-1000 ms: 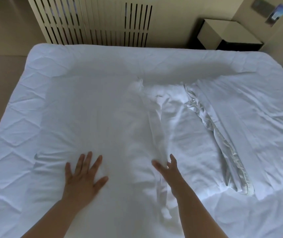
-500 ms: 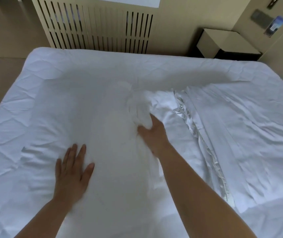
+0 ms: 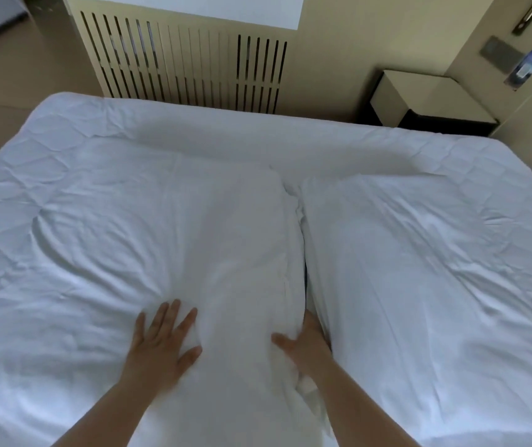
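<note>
The bed (image 3: 64, 133) wears a quilted white cover, which shows bare far ahead of the left hand (image 3: 161, 345) and out to its left. A white sheet (image 3: 419, 269) lies spread on it under both hands. Its doubled part runs away between them, the folded edge starting at the right hand (image 3: 303, 348).

Light was dim, soft and bluish over the white sheet (image 3: 419, 253); a broad grey shadow lay along the far edge of the bed (image 3: 74, 124); a thin dark shadow sat in the centre fold; wide-angle bowing bent the bed's edges; the top left corner was smeared; the left hand (image 3: 161, 346) was slightly motion-blurred.
</note>
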A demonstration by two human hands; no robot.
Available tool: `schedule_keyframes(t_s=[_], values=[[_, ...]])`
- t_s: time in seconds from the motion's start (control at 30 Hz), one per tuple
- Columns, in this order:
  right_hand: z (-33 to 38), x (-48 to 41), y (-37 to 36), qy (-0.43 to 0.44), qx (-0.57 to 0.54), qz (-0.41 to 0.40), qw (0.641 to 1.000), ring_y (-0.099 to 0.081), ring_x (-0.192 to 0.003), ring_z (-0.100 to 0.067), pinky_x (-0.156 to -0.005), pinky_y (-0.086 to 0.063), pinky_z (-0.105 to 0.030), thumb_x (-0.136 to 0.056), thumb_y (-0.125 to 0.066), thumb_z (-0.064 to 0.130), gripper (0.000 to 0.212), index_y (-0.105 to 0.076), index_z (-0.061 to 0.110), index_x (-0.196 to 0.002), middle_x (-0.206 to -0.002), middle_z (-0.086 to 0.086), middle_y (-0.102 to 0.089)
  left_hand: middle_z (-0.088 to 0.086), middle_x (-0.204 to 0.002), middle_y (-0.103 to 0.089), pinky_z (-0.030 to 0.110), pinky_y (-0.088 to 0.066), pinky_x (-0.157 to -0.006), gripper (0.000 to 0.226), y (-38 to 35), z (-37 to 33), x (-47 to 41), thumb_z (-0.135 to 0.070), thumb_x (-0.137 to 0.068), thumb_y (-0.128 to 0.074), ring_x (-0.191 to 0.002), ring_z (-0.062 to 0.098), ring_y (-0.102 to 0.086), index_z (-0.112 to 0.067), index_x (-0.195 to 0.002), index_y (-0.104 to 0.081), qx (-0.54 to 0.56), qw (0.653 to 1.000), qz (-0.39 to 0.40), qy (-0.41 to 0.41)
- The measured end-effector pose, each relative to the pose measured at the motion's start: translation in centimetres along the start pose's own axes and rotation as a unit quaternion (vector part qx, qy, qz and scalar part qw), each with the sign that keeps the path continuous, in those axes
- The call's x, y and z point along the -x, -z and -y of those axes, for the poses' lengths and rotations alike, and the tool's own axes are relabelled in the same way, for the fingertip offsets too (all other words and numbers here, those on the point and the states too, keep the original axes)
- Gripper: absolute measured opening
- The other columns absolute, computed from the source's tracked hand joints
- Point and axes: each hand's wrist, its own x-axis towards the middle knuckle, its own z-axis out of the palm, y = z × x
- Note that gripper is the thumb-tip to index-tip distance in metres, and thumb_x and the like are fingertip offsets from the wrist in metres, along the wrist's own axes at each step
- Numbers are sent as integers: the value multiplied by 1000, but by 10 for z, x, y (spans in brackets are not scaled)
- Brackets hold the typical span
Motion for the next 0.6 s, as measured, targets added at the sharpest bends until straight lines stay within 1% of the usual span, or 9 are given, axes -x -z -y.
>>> schedule_keyframes(t_s=[0.07,0.13,0.2,0.27,0.3,0.4,0.47,0.53,0.6], values=[[13,1,2,22,79,-36,996,-31,-135,-23,-110,-32,-35,-87,-58,28,82,-4,21,-147,-149,-4,-27,15,-105,-69,32,9,-114,62,2,2,-3,-54,-94,1,-113,26,-38,-19,-118,-44,-9,1000,5,9],[27,2,-3,99,217,-152,959,-21,-138,-23,-114,-21,-32,-90,-43,24,73,2,18,-148,-152,-7,-19,15,-108,-68,32,9,-114,62,-1,5,-4,-54,-94,0,-130,26,-23,-20,-122,-43,-10,1000,-10,24],[45,3,-21,244,254,-272,896,-28,-130,-26,-110,-25,-34,-81,-39,27,66,-20,14,-143,-144,-13,-32,14,-113,-66,33,7,-114,60,-7,8,-3,-53,-94,-1,-142,15,-1,-24,-138,-31,-8,999,-38,31],[59,4,-50,361,271,-227,863,-31,-125,-26,-109,-17,-37,-74,-38,38,61,-37,18,-133,-137,-13,-37,13,-118,-64,35,6,-114,59,-9,10,-1,-52,-95,-2,-143,9,10,-26,-147,-13,-15,998,-45,39],[62,3,-64,386,315,-163,852,-31,-127,-27,-110,-11,-37,-75,-37,42,60,-43,20,-130,-137,-12,-39,12,-119,-63,35,5,-114,59,-10,12,0,-52,-95,-3,-143,9,11,-26,-146,-18,-25,997,-53,41],[39,-18,-82,340,421,-62,838,-14,-140,-26,-111,-6,-38,-88,-24,49,56,-49,22,-131,-136,-5,-51,9,-121,-63,33,3,-114,61,-14,21,2,-53,-95,-3,-142,8,11,-19,-129,-40,-34,997,-51,48],[20,-35,-68,282,438,-59,852,-4,-144,-20,-116,1,-34,-95,-7,47,61,-25,17,-145,-147,-4,-35,8,-120,-63,32,4,-114,61,-14,28,2,-54,-94,-2,-142,7,11,-18,-126,-41,-27,997,-64,43],[14,-36,-36,186,457,-57,868,-18,-143,-21,-117,8,-33,-86,2,48,74,-19,11,-147,-153,-2,-12,9,-119,-64,31,4,-114,61,-15,34,1,-54,-94,-2,-142,6,11,-18,-126,-41,-2,998,-52,38],[18,-25,-7,142,440,-69,884,-12,-144,-20,-116,1,-29,-82,6,46,75,-1,11,-148,-152,-2,7,10,-119,-63,30,5,-114,62,-18,38,1,-54,-94,-2,-142,5,11,-18,-125,-42,15,998,-47,35]])
